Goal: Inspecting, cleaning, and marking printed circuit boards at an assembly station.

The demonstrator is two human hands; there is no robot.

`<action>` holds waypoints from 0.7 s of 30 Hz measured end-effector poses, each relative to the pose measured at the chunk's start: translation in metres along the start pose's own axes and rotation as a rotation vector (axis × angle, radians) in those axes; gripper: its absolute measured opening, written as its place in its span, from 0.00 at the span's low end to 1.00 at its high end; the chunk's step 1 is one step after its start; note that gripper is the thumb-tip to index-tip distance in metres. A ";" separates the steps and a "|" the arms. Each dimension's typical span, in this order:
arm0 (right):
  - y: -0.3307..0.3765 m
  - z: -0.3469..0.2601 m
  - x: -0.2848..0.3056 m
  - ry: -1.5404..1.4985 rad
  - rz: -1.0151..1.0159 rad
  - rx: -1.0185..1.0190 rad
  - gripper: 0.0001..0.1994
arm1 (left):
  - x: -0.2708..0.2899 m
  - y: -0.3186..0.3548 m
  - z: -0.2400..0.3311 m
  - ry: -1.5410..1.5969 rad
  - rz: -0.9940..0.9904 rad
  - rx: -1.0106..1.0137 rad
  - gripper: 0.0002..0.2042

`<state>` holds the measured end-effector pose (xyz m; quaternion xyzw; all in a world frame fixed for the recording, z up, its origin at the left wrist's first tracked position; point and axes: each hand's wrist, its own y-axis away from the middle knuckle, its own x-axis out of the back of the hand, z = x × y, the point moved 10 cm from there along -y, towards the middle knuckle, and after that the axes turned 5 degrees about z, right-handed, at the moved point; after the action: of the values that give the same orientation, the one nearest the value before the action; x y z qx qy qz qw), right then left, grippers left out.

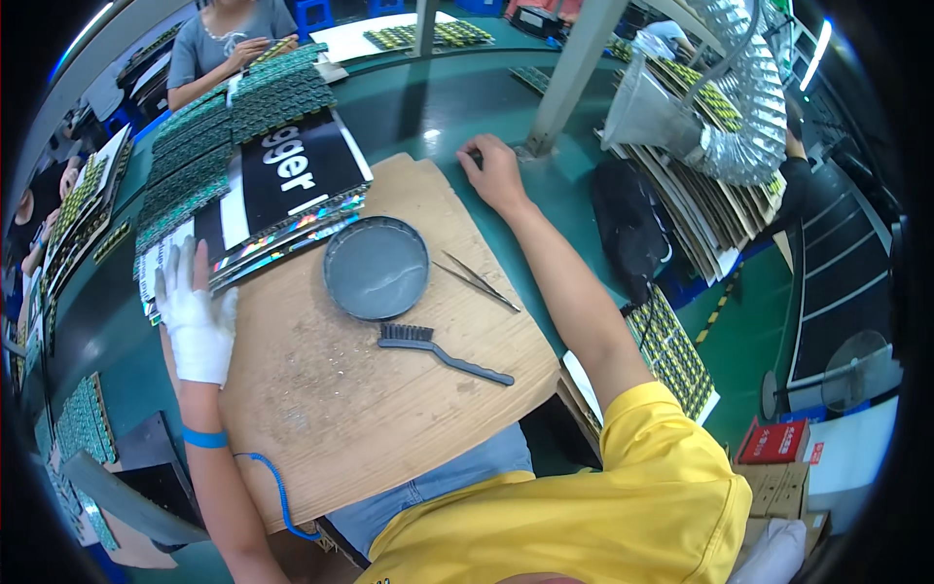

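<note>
Holds white-gloved left hand (195, 316) spread wide, gripping nothing visible, by near corner of tall stack of green circuit-board panels (277, 102), upper left on green worktop (418, 97). Rests bare right hand (496, 173) half-curled; can't tell if gripping anything underneath. Could spill panels by shoving stack sideways, sweep slim metal tweezers (496, 294) away with right forearm, or snag blue coiled cord (283, 492) by overreaching.

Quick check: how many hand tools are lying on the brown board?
2: the metal tweezers, right of the round dish, and the black brush, just below it on the brown board. Anything under the circuit-board stack would be hidden.
</note>
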<state>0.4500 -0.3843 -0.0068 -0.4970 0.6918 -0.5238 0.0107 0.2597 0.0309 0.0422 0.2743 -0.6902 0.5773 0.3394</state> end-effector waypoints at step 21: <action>-0.003 0.005 0.003 0.223 -0.079 -0.144 0.14 | -0.004 0.001 -0.001 -0.024 -0.016 0.009 0.37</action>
<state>0.4534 -0.3894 -0.0050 -0.4621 0.7045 -0.5246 -0.1224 0.2618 0.0320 0.0390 0.2882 -0.6896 0.5741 0.3343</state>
